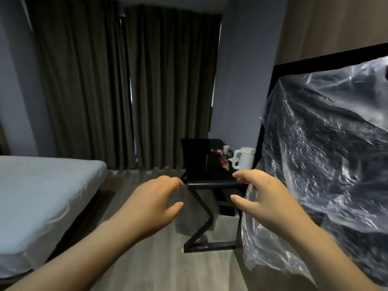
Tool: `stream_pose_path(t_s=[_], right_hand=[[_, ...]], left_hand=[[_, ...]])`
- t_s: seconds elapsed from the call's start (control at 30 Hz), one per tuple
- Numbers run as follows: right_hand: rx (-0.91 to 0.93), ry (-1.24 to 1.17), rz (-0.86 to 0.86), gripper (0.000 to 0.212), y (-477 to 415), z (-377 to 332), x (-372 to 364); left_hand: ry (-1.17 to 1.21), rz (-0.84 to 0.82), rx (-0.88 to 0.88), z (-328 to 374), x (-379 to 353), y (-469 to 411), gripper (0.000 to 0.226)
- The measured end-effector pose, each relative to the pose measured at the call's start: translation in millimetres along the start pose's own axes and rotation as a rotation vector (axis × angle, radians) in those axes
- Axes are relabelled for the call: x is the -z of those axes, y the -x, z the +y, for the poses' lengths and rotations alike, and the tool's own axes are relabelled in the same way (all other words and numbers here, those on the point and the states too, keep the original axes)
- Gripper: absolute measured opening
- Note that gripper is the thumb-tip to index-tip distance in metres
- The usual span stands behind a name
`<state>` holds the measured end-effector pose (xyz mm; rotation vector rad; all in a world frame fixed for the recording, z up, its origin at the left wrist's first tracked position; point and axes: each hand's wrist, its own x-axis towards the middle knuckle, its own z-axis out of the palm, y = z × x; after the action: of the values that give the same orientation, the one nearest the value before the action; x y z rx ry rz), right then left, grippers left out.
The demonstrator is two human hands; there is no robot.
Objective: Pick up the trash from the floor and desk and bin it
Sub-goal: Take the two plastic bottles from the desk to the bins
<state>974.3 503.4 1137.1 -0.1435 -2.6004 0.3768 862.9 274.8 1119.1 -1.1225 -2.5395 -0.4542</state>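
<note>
In the head view, both hands are held out ahead at about chest height, palms down, and nothing is grasped by either. The left hand (pixel 154 203) is loosely spread with its fingers curled slightly downward; the right hand (pixel 265 198) is likewise released, thumb and forefinger apart, just beside a large sheet of clear plastic wrap (pixel 327 156) draped over a black frame on the right. Whether the wrap is brushed by the right palm cannot be told. The trash in sight is seen further off, on the black desk (pixel 210 177) beyond the fingertips: two small plastic bottles with red labels, one bottle (pixel 224 163) lying on its side with its long axis running roughly away from the viewer and slightly leftward, the other bottle (pixel 219 152) lying behind it, near a paper cup (pixel 226 148) and a white kettle (pixel 243 161). The bottles lie ahead and slightly right of centre, so they are judged nearer to the right hand. No bin is visible, and the wooden floor (pixel 159 269) in view shows no obvious litter.
</note>
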Motion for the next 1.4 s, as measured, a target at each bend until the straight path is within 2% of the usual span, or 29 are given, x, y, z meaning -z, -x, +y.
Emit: stream_pose_path(t_s=[0.37, 0.77, 0.97, 1.4], right_hand=[[0.016, -0.027, -0.057, 0.047, -153, 44, -89], [-0.117, 0.013, -0.048, 0.047, -315, 30, -208], [-0.185, 0.027, -0.087, 0.047, -381, 37, -256], [-0.277, -0.043, -0.068, 0.049, -553, 148, -349]], left_hand=[[0.038, -0.023, 0.071, -101, -54, -127, 0.043], [0.077, -0.067, -0.035, -278, -88, -267, 0.046], [0.106, -0.128, -0.093, -338, -123, -334, 0.046], [0.073, -0.184, -0.157, -420, -225, -534, 0.043]])
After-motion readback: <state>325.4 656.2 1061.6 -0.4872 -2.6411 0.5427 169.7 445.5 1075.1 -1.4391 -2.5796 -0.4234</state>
